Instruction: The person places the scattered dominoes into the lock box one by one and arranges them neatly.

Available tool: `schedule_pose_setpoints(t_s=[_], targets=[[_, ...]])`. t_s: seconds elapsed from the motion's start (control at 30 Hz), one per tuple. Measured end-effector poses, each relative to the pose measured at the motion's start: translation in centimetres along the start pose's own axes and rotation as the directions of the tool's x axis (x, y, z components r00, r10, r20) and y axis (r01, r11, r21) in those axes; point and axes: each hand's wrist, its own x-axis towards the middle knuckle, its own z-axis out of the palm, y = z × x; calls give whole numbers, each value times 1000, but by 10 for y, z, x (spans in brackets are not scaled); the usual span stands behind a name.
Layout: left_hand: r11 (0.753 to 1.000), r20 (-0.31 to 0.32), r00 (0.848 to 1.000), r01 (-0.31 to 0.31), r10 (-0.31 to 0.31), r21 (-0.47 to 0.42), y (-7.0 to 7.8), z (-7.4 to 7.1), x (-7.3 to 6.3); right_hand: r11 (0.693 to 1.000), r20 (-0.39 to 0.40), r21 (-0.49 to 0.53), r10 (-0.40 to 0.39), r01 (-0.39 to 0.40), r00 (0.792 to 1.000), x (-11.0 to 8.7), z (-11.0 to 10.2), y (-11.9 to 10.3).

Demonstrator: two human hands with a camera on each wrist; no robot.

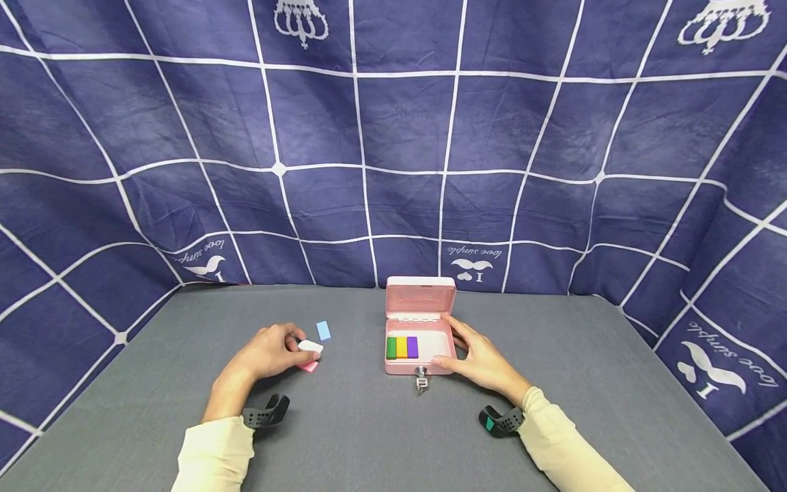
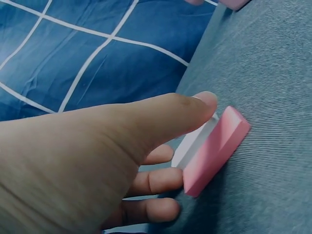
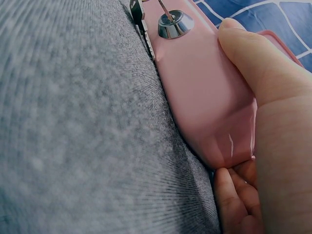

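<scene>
My left hand (image 1: pixel 268 351) pinches a white block (image 1: pixel 310 347) between thumb and fingers. A pink block (image 2: pixel 217 151) lies right beside the white one, close to my fingertips, in the left wrist view. Just beyond these is a light blue block (image 1: pixel 323 331) on the table. At the centre stands a pink cash box (image 3: pixel 200 92) with its lid raised. Inside, on the left, a green block (image 1: pixel 391 348), a yellow block (image 1: pixel 402 347) and a purple block (image 1: pixel 412 347) sit side by side. My right hand (image 1: pixel 482 355) grips the box's right side, thumb on the front rim.
Keys (image 1: pixel 421 384) hang from the lock (image 3: pixel 175 24) on the box's front. Grey cloth covers the table (image 1: pixel 369 437). A blue curtain (image 1: pixel 406 137) with white lines hangs along the back and sides.
</scene>
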Motion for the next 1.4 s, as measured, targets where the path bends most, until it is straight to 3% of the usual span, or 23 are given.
schedule_pose_setpoints(t_s=[0.43,0.87,1.27,1.4], targets=[[998,-24,998,-60,60,8,-6,8,5,999,-9,-19,-34,34,999,0,1,-1],[992,55,991,-118,120,-45,-9,3,-2,1000,1,-9,-14,14,1000,0,0,1],[996,-54,995,-86,87,33,-6,11,3,1000,3,-11,-23,23,1000,0,0,-1],[997,-58,996,-63,65,34,-5,12,3,999,5,-15,-35,35,999,0,0,-1]])
